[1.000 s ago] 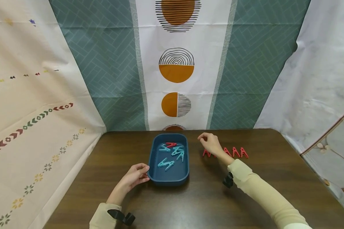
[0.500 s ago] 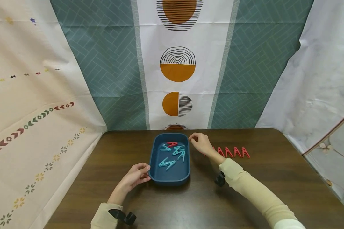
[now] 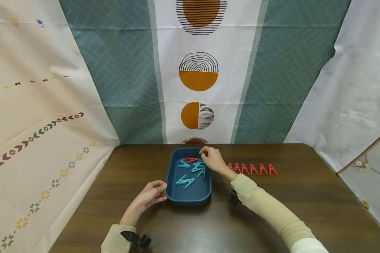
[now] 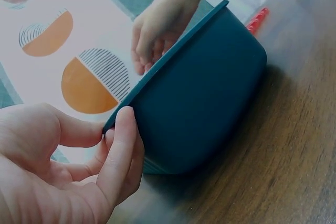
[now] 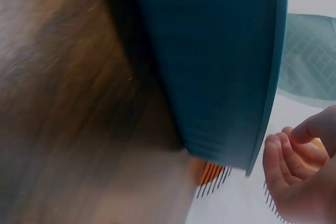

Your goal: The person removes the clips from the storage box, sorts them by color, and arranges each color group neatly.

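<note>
A dark blue tray (image 3: pixel 188 196) sits near the middle of the brown table (image 3: pixel 272 218), holding several teal clothespins (image 3: pixel 184 181) and one red clothespin (image 3: pixel 191 160) at its far end. The right hand (image 3: pixel 210 159) hovers over the tray's far right corner, fingers curled downward just beside the red clothespin; whether a fingertip touches it cannot be told, and the hand holds nothing. Its cream-sleeved forearm (image 3: pixel 266 207) reaches in from the right at a slant. The left hand (image 3: pixel 150 195) rests at the tray's near left corner, thumb and forefinger pinching the rim. On the table to the right of the tray, a row of red clothespins (image 3: pixel 252 169) stands in a line.

The left wrist view shows the pinch closely: the thumb (image 4: pixel 123 150) lies against the outer wall of the tray (image 4: pixel 205 93) and a fingertip meets the rim's edge, a detail too small in the head view. The right wrist view shows only the tray's outer wall (image 5: pixel 220 61) from low down, with curled fingers (image 5: pixel 294 166) beside the rim; the tray's contents are hidden there.
</note>
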A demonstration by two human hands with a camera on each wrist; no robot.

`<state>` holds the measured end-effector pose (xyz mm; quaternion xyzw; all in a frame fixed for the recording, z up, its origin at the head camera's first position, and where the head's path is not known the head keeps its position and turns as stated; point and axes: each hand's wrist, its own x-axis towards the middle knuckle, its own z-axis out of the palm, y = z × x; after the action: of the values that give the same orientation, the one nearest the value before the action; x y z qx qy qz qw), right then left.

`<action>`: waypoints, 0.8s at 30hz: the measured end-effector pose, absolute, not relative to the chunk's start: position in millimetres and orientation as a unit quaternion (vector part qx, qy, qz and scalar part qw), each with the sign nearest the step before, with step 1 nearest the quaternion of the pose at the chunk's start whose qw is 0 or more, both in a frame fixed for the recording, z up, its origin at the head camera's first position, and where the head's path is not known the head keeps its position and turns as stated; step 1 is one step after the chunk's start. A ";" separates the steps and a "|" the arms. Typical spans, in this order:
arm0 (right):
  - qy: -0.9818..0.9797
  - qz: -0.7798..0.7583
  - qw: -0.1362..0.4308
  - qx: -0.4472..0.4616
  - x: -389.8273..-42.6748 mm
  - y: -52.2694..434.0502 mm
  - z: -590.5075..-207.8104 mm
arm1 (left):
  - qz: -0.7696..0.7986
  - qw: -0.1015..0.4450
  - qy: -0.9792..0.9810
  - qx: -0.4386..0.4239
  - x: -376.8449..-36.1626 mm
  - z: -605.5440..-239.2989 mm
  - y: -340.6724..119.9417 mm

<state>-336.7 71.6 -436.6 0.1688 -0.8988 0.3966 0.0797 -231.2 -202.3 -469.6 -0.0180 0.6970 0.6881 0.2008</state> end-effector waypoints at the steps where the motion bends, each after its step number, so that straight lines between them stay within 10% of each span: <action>1: -0.897 0.398 0.081 0.174 -337.2 68.2 -436.2 | 0.689 0.201 0.697 -0.020 -231.0 -469.6 -202.3; 24: -0.935 0.254 0.006 0.245 -358.8 27.5 -466.5 | 0.698 0.214 0.684 -0.012 -232.7 -470.3 -204.7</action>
<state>-358.8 27.5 -466.5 0.2454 -0.9354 0.2544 0.0062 -232.7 -204.7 -470.3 -0.0115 0.6836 0.6978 0.2137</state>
